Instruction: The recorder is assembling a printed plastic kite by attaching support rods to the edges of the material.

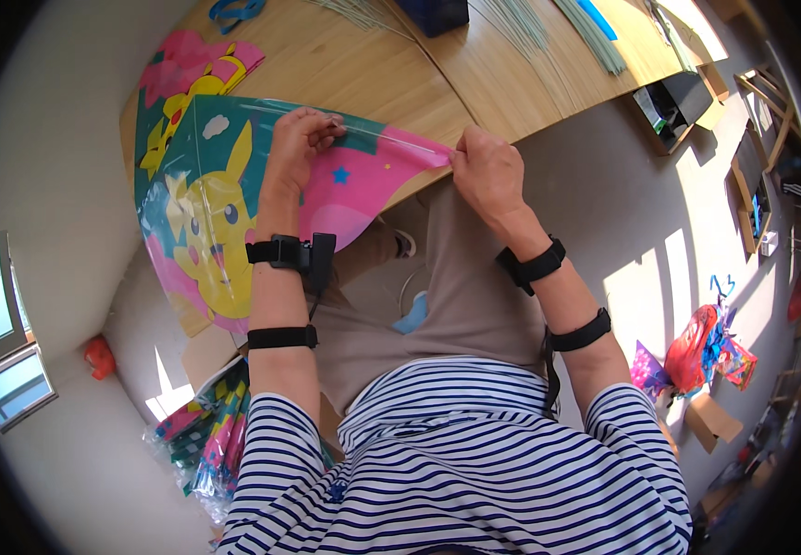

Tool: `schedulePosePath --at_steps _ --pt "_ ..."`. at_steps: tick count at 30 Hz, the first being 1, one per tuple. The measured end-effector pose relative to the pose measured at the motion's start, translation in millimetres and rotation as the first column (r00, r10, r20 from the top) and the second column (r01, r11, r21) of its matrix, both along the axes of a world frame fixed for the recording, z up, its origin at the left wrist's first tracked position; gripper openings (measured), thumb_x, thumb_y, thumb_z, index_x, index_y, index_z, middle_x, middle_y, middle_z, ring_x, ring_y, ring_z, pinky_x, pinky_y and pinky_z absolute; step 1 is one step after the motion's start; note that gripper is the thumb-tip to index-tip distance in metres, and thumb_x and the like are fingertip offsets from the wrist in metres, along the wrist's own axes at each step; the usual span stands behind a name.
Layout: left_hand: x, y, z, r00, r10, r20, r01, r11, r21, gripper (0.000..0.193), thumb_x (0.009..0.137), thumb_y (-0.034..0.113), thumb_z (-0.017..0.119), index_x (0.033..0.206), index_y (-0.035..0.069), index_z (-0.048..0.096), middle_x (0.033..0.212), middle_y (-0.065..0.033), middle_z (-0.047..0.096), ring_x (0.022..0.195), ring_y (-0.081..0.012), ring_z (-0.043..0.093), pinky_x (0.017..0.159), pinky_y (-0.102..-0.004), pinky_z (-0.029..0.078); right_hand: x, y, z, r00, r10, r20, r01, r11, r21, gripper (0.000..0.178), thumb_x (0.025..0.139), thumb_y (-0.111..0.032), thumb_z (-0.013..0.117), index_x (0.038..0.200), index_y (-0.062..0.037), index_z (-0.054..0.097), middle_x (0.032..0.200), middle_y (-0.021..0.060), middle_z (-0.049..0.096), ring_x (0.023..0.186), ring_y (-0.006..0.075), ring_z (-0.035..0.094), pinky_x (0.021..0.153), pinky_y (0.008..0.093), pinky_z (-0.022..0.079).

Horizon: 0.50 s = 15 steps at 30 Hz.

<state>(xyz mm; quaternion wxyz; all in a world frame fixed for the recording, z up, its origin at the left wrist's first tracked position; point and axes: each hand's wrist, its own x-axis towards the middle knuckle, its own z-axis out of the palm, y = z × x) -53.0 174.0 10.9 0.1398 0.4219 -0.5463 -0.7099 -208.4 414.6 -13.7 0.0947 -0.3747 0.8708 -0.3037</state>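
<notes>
A thin, glossy kite sheet (220, 199) in teal and pink, printed with a yellow cartoon animal, lies over the table's edge. Its pink corner stretches to the right, where my right hand (488, 171) pinches the tip. My left hand (303, 143) is closed over the upper edge of the sheet, thumb and fingers pressed together. What sits between those fingertips is too small to make out. Along the upper edge, between both hands, the sheet looks taut and shiny. Partly under it, at the far left, lies another kite sheet (165, 79) with a similar print.
On the wooden table (363, 79) lie bundles of thin green sticks (595, 42), a blue strip (597, 18), a dark blue box (433, 14) and a blue loop (236, 11). Folded kites in clear plastic (220, 430) are at lower left. Colourful bags (696, 351) and cardboard boxes (710, 421) stand on the right-hand floor.
</notes>
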Motion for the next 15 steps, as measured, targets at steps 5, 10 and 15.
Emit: schedulePosePath --at_steps 5,10,15 --pt "-7 4 6 0.996 -0.048 0.082 0.052 0.997 -0.052 0.008 0.093 0.012 0.061 0.093 0.006 0.066 0.093 -0.0066 0.073 0.087 -0.0138 0.07 0.078 -0.0251 0.053 -3 6 7 0.998 -0.041 0.038 0.039 0.998 0.053 0.011 0.085 -0.016 0.065 0.084 -0.0049 0.066 0.081 0.0185 0.069 0.08 0.0385 0.069 0.071 0.047 0.055" --pt "-6 6 7 0.993 -0.096 0.067 0.099 0.994 -0.042 0.015 0.092 0.021 0.066 0.093 0.007 0.069 0.092 -0.0041 0.073 0.084 -0.0111 0.067 0.073 -0.0226 0.048 -2 8 24 0.997 -0.064 0.044 0.065 0.998 -0.024 0.01 0.083 -0.015 0.064 0.084 -0.0047 0.066 0.079 0.0187 0.068 0.079 0.0381 0.068 0.07 0.0472 0.053" --pt "-17 11 9 0.978 -0.158 0.135 0.173 0.979 -0.112 0.026 0.088 0.035 0.069 0.092 0.01 0.074 0.091 0.0009 0.072 0.084 -0.0078 0.058 0.076 -0.0232 0.042 7 -16 29 0.995 0.031 0.096 -0.012 0.982 -0.188 0.011 0.081 -0.013 0.064 0.087 -0.0041 0.067 0.08 0.0192 0.068 0.079 0.0391 0.067 0.07 0.0473 0.052"
